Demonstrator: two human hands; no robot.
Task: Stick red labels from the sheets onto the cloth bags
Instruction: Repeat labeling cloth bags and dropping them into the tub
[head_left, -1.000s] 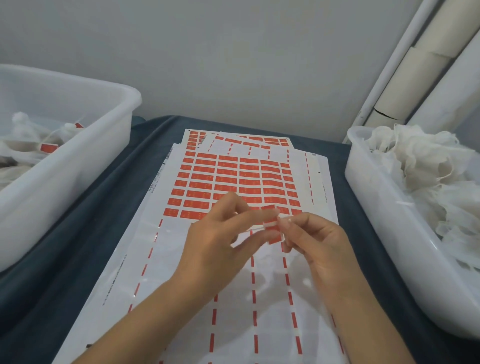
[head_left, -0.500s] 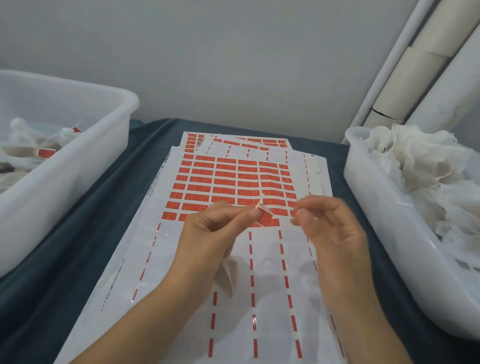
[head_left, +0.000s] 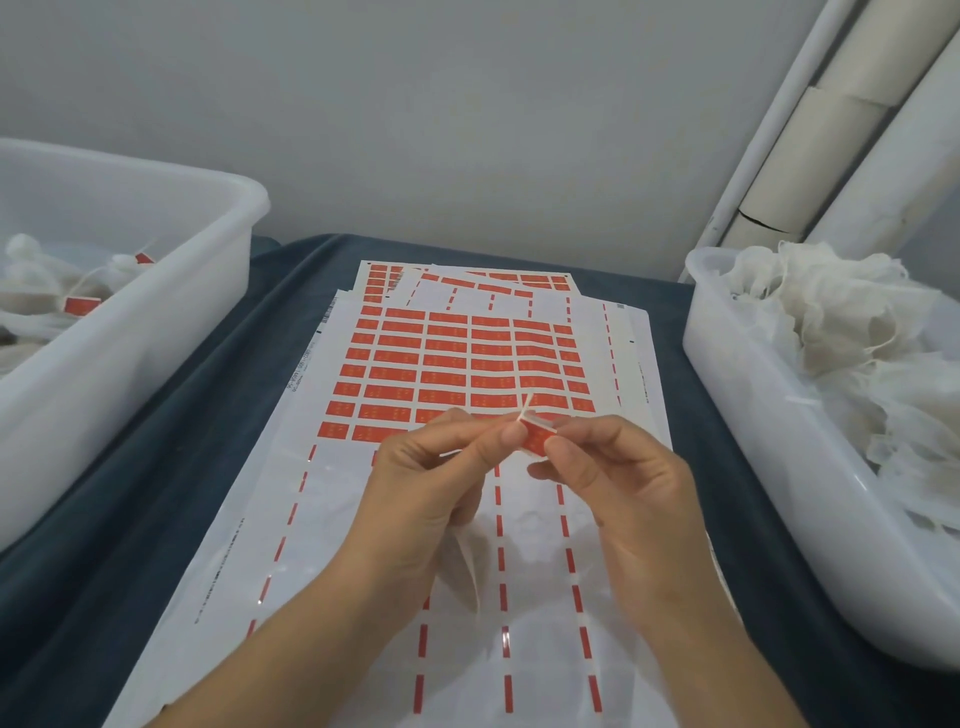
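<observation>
We see a table (head_left: 218, 415) draped in dark blue cloth, set against a pale grey wall (head_left: 467, 114) with white pipes (head_left: 852, 119) leaning in the right corner. A white tub (head_left: 130, 332) stands on the left side of the table and holds cloth bags that already carry red labels (head_left: 78, 305). A second white tub (head_left: 769, 457) stands on the right and is heaped with plain white cloth bags (head_left: 841, 338).

Between the tubs lies a stack of label sheets (head_left: 457, 364), the top one still filled with rows of red labels across its far half, while its near half is stripped down to bare backing with thin red dashes. Further sheets show from under it at the far end.

Above the near part of that sheet, both hands meet. Our left hand (head_left: 431, 483) pinches the white string (head_left: 525, 408) of a cloth bag (head_left: 470, 566) between thumb and forefinger, and the bag hangs down beneath the palm. Our right hand (head_left: 618, 483) pinches a red label (head_left: 537, 439) between thumb and forefinger, and the label sits against the string right where the left fingertips hold it.
</observation>
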